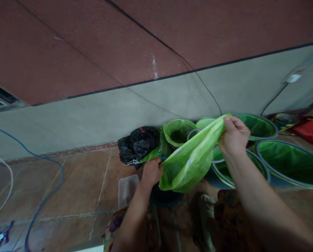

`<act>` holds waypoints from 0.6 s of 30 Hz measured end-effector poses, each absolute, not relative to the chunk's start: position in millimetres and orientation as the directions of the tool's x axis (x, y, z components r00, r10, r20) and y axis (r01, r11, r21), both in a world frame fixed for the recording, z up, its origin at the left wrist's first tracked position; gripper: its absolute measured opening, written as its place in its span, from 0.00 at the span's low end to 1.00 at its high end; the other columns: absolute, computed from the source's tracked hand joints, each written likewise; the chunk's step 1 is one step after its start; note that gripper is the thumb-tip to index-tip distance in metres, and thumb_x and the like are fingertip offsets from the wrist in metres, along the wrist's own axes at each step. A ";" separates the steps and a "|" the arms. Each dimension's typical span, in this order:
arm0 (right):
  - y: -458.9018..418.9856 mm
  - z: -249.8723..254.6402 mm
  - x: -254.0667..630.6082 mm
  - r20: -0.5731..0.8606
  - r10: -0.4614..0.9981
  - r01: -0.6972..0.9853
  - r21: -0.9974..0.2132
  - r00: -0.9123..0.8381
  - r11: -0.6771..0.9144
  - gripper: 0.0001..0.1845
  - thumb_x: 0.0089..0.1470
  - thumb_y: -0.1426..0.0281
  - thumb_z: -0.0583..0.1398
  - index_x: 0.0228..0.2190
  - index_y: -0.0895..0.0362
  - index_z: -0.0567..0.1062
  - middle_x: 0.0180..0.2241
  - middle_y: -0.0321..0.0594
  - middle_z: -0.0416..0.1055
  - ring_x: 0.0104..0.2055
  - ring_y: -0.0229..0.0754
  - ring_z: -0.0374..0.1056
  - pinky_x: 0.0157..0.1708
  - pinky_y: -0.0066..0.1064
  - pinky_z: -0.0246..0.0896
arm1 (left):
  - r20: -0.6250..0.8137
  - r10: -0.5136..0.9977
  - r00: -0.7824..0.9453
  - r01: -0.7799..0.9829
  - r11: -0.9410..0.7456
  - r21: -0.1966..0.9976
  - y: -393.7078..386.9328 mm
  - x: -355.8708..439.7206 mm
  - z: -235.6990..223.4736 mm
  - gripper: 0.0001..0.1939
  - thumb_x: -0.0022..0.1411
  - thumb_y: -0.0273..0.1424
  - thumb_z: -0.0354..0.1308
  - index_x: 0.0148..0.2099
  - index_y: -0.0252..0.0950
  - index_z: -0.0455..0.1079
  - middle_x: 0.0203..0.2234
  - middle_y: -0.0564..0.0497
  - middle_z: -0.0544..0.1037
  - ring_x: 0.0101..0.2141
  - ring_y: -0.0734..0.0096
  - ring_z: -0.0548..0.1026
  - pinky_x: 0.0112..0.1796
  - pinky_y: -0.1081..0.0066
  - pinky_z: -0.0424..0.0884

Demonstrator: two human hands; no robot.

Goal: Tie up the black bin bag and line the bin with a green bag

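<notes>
A thin green plastic bag (191,159) is stretched between my two hands, its right end higher than its left. My right hand (233,134) pinches the upper corner with closed fingers. Lower down, my left hand (151,171) is closed on the bag's left edge. Beneath the bag stands a dark bin (165,197), mostly covered by it. Just behind, a bin lined in green (176,131) stands near the wall. A tied black garbage bag (139,143) lies beyond my left hand.
Several bins with green liners, one with a grey rim (290,182), stand to the right. A clear plastic container (127,190) sits left of the dark bin. A blue hose (60,178) crosses the tiled floor; a red object (311,129) is far right.
</notes>
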State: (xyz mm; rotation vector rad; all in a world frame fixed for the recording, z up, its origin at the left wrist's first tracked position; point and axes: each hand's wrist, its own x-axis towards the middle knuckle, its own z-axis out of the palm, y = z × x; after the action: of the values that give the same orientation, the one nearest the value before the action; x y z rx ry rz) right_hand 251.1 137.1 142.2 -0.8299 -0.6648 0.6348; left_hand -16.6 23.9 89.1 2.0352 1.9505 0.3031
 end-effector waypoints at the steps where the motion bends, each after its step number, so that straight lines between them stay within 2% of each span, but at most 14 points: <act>1: 137.6 142.9 254.8 0.276 0.713 -0.244 -0.810 0.645 0.534 0.04 0.45 0.69 0.66 0.25 0.53 0.75 0.25 0.33 0.70 0.27 0.36 0.63 0.33 0.32 0.66 | -0.077 0.997 0.022 0.946 0.004 0.323 23.8 -18.2 86.0 0.10 0.55 0.22 0.51 0.35 0.36 0.73 0.32 0.47 0.78 0.35 0.66 0.76 0.38 0.70 0.66; 5: 140.8 144.6 271.1 0.282 0.665 -0.207 -0.804 0.692 0.557 0.05 0.47 0.69 0.65 0.24 0.51 0.73 0.25 0.33 0.69 0.28 0.37 0.64 0.34 0.34 0.66 | -0.117 0.983 -0.142 0.960 0.165 0.225 24.4 -28.3 82.7 0.12 0.58 0.23 0.50 0.40 0.35 0.74 0.39 0.42 0.79 0.41 0.61 0.78 0.41 0.69 0.68; 9: 140.9 145.0 282.9 0.307 0.617 -0.154 -0.801 0.725 0.579 0.05 0.46 0.69 0.66 0.25 0.53 0.74 0.25 0.33 0.69 0.28 0.37 0.64 0.34 0.35 0.65 | -0.131 0.948 -0.289 0.917 0.313 0.246 26.4 -43.5 91.7 0.12 0.61 0.24 0.49 0.42 0.34 0.73 0.37 0.40 0.81 0.42 0.59 0.79 0.41 0.68 0.69; 13: 135.9 143.6 289.0 0.397 0.618 0.024 -0.853 0.678 0.521 0.06 0.49 0.65 0.65 0.26 0.54 0.75 0.25 0.34 0.70 0.27 0.38 0.63 0.35 0.36 0.63 | -0.079 0.915 -0.396 0.799 0.386 0.461 29.3 -64.7 105.4 0.11 0.58 0.23 0.49 0.37 0.36 0.72 0.27 0.47 0.80 0.34 0.65 0.79 0.36 0.72 0.69; 16: 132.5 141.1 290.9 0.493 0.629 0.302 -0.869 0.601 0.393 0.09 0.50 0.62 0.65 0.27 0.55 0.76 0.26 0.37 0.71 0.28 0.39 0.64 0.36 0.35 0.61 | 0.051 0.868 -0.495 0.663 0.339 0.667 30.0 -87.2 113.7 0.09 0.54 0.25 0.50 0.31 0.38 0.71 0.21 0.52 0.77 0.28 0.67 0.77 0.31 0.73 0.69; 18: 129.6 139.1 286.1 0.512 0.670 0.439 -0.848 0.538 0.295 0.11 0.52 0.60 0.64 0.28 0.55 0.76 0.24 0.35 0.69 0.26 0.39 0.62 0.33 0.34 0.60 | 0.089 0.791 -0.606 0.510 0.300 0.807 27.3 -104.3 117.6 0.08 0.52 0.28 0.50 0.30 0.37 0.71 0.20 0.53 0.76 0.25 0.68 0.75 0.28 0.72 0.70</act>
State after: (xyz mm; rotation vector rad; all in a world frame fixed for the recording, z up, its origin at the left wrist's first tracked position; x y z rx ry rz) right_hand 286.1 129.6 139.1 -1.3329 -1.0723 0.2008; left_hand -104.3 27.3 117.6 1.1734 2.2475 1.2098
